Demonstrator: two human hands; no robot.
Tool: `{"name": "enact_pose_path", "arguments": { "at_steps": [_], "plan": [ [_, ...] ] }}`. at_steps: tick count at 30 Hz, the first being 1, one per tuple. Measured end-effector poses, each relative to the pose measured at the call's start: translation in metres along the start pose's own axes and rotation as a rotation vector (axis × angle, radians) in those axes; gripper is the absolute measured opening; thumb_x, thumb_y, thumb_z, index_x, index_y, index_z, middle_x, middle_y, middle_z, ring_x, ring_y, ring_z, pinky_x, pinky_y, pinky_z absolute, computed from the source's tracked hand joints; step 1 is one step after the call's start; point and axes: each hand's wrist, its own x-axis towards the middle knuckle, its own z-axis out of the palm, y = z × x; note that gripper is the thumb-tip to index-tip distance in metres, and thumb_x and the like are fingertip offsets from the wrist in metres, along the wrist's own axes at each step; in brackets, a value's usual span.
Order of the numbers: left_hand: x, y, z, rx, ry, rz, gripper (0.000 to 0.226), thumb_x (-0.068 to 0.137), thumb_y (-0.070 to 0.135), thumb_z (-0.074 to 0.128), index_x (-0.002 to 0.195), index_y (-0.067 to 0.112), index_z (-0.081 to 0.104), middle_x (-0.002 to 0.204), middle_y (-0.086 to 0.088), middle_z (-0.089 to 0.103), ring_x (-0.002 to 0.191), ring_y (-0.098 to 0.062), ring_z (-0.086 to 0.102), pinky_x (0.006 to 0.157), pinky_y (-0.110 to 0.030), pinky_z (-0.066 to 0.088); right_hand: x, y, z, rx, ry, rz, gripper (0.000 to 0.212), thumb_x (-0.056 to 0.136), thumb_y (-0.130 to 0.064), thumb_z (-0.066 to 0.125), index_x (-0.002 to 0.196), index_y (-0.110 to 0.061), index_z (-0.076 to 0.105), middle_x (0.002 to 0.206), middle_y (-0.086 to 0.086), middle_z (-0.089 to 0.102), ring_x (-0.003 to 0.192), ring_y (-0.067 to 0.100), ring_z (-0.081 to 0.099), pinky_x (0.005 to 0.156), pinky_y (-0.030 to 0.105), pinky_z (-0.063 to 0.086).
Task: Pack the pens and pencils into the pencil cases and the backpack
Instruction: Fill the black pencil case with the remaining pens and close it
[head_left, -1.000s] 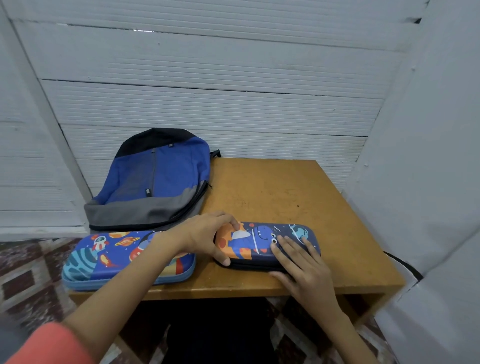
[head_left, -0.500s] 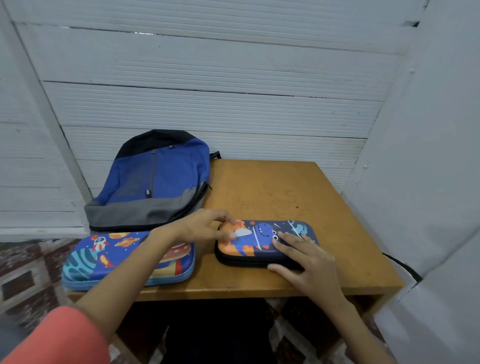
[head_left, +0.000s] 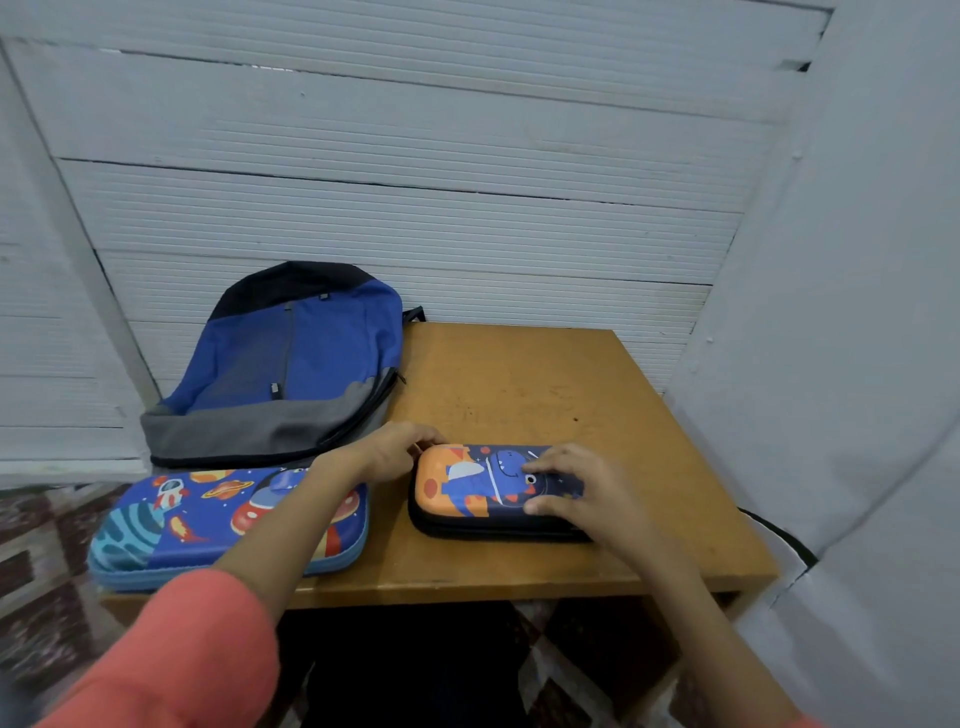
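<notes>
The left hand (head_left: 387, 449) has been moved from the near end of the dinosaur pencil case (head_left: 467, 488) to its far left corner. The flat fingers of the right hand (head_left: 576, 493) have been bent. The closed case is held by both hands on the table (head_left: 519, 384). Its corner is pinched by curled left fingers, and its top and front are gripped by the right hand. The space pencil case (head_left: 197, 519) is seen under the left arm. The backpack (head_left: 291, 374) is laid just past the left hand.
</notes>
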Motion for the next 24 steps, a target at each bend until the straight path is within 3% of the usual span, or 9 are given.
{"name": "enact_pose_path", "arguments": {
  "at_steps": [13, 20, 24],
  "plan": [
    [0.016, -0.008, 0.005, 0.061, 0.075, -0.03, 0.03, 0.095, 0.003, 0.046, 0.108, 0.027, 0.058, 0.118, 0.0, 0.061, 0.107, -0.012, 0.055, 0.094, -0.031, 0.049, -0.005, 0.001, 0.005, 0.051, 0.068, -0.038, 0.061, 0.064, -0.08, 0.06, 0.105, -0.036, 0.073, 0.105, -0.024, 0.062, 0.109, 0.001, 0.055, 0.097, 0.05, 0.041],
    [0.019, 0.0, 0.006, 0.215, 0.06, -0.045, 0.032, 0.095, 0.004, 0.046, 0.122, 0.018, 0.053, 0.122, -0.002, 0.059, 0.109, -0.017, 0.055, 0.093, -0.033, 0.049, -0.005, 0.003, 0.006, 0.002, 0.065, -0.045, 0.062, 0.067, -0.081, 0.056, 0.108, -0.036, 0.071, 0.108, -0.022, 0.061, 0.11, 0.001, 0.054, 0.099, 0.048, 0.039],
    [0.018, -0.004, 0.004, 0.23, 0.115, -0.014, 0.016, 0.098, 0.012, 0.046, 0.112, 0.018, 0.049, 0.115, -0.003, 0.059, 0.101, -0.016, 0.056, 0.085, -0.028, 0.047, -0.007, 0.003, 0.007, 0.002, 0.082, -0.043, 0.059, 0.067, -0.081, 0.056, 0.106, -0.039, 0.071, 0.107, -0.023, 0.061, 0.11, 0.001, 0.053, 0.099, 0.046, 0.038]
  ]
}}
